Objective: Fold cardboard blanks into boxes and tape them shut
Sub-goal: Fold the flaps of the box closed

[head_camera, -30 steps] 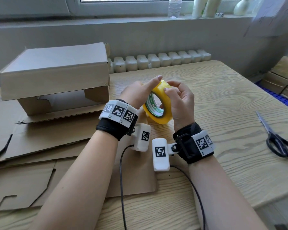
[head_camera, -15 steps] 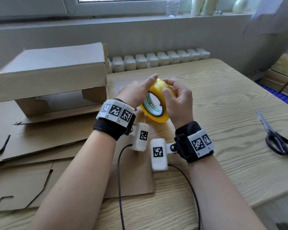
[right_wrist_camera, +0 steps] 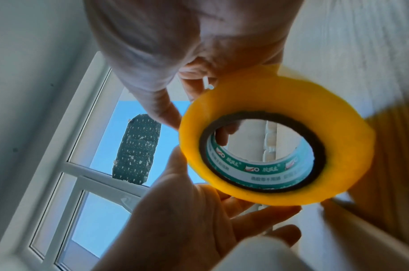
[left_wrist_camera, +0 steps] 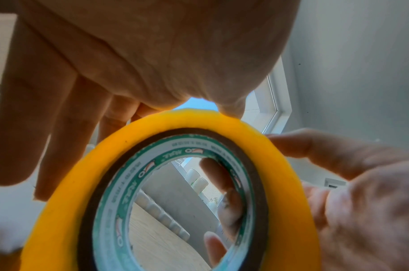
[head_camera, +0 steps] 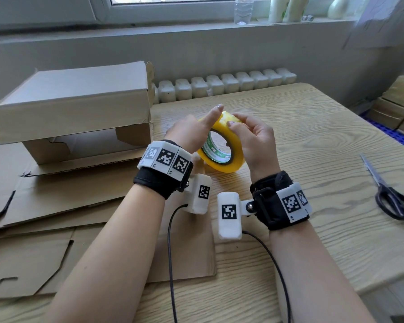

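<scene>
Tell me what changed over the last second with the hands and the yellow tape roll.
Little changed. The right hand crept over the top of the yellow roll of packing tape, its fingertips now pressing the outer band, probably feeling for the end. The left hand keeps holding the roll, index finger raised. Nothing was let go. The folded cardboard box, flat cardboard blanks and black-handled scissors stayed put.

One roll of yellow tape (head_camera: 222,145), one folded box (head_camera: 75,103), one pair of scissors (head_camera: 392,194) (near the table's right edge), several flat cardboard blanks (head_camera: 56,201), too overlapped to count.
</scene>
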The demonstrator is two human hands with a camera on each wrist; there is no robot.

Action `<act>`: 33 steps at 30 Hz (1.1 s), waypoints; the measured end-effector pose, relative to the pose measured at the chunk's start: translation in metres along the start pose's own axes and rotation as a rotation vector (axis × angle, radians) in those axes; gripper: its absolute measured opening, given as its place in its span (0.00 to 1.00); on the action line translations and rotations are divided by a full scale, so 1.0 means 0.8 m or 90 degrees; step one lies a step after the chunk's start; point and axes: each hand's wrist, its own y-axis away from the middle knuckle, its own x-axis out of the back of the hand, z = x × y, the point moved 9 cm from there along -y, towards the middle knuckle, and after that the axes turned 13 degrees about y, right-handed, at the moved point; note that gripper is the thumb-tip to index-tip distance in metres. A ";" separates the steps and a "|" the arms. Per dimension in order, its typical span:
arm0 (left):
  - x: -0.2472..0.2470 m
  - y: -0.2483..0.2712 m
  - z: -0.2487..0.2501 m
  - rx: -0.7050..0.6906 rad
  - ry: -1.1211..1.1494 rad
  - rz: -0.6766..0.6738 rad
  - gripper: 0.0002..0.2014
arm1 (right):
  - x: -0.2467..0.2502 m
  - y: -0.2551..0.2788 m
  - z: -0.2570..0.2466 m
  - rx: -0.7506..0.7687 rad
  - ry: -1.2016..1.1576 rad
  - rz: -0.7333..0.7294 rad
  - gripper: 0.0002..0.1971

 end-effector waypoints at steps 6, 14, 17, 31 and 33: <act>0.003 0.002 0.005 -0.039 -0.084 0.038 0.44 | 0.012 0.002 -0.011 0.041 0.077 0.049 0.13; -0.003 0.008 0.045 -0.234 -0.011 0.046 0.17 | 0.016 0.001 -0.013 0.029 0.013 0.032 0.15; -0.008 0.015 0.059 -0.311 0.016 0.048 0.14 | 0.015 0.000 -0.014 0.036 0.005 0.021 0.16; -0.023 0.021 0.065 -0.330 -0.082 0.007 0.17 | 0.024 -0.002 -0.006 -0.008 -0.044 0.043 0.15; -0.021 0.022 0.064 -0.331 -0.079 0.008 0.16 | 0.022 -0.001 -0.009 0.000 -0.044 0.034 0.15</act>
